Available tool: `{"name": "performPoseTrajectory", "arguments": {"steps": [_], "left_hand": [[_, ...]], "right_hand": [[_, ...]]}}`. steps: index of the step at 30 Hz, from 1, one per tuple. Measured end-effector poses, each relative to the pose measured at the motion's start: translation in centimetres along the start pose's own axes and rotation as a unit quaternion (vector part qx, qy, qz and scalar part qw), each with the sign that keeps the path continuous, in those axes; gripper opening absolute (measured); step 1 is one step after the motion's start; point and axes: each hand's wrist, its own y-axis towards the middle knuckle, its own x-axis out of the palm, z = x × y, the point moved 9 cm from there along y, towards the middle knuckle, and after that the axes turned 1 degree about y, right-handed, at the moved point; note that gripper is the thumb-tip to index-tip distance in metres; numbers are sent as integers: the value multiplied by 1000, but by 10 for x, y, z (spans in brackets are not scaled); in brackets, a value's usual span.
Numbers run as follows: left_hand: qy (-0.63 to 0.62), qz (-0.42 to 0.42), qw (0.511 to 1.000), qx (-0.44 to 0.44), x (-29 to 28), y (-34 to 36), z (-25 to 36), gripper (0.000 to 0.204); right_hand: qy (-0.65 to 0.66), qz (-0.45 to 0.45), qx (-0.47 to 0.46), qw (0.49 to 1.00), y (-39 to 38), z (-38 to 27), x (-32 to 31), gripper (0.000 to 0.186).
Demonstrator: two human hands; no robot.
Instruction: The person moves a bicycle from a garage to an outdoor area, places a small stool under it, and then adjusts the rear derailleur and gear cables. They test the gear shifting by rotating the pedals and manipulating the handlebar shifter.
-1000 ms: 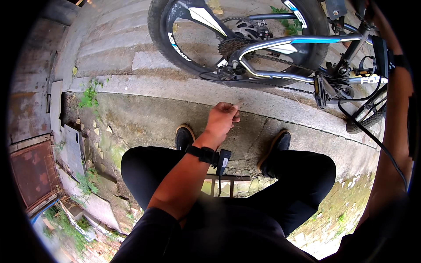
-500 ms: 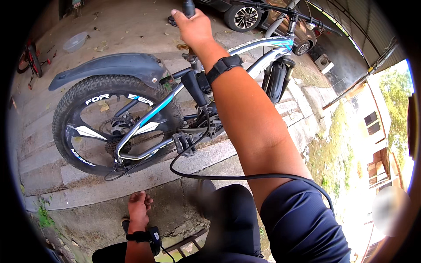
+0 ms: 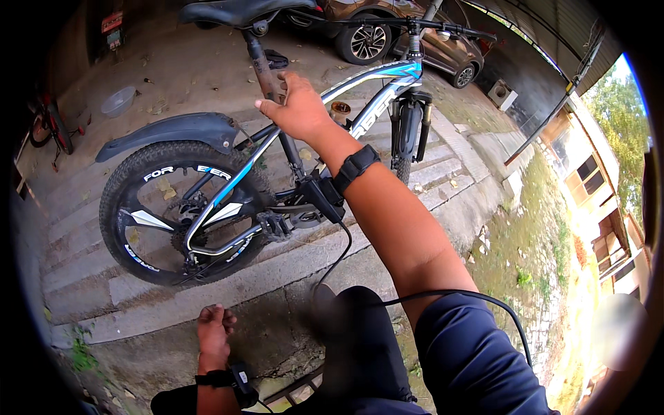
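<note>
A mountain bike with a white and blue frame (image 3: 235, 183) stands side-on before me, its rear wheel to the left. My right hand (image 3: 299, 107) is at the lower part of the seat post (image 3: 260, 63), just above the frame. Its thumb and fingers are apart; whether the fingertips touch the post is hard to tell. The black saddle (image 3: 232, 12) sits above, cut by the picture's upper edge. Low in front of me, away from the bike, my left hand (image 3: 216, 328) has curled fingers with nothing visible in them. Both wrists wear black straps with small boxes.
A black cable (image 3: 443, 293) crosses my right arm. A dark mudguard (image 3: 169, 135) covers the rear tyre (image 3: 114, 207). Beyond stand a clear plastic basin (image 3: 119, 102), a small red bike (image 3: 54, 124) and a brown car (image 3: 443, 52). The ground has uneven stone slabs (image 3: 283, 277).
My right hand has come down from a dark thing it gripped higher up to the lower seat post, and its fingers have opened. The view has shifted, bringing the saddle in. My left hand stays curled.
</note>
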Motion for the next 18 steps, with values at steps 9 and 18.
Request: {"name": "performPoseTrajectory", "arguments": {"steps": [9,18], "left_hand": [[56,-29,992,110,1,-64,100,18],[122,-56,978,160,-5,-95,122,17]], "right_hand": [[2,-69,-2,998,-75,-14,-72,73],[20,-154,38,987,-105,11,-79,68]]}}
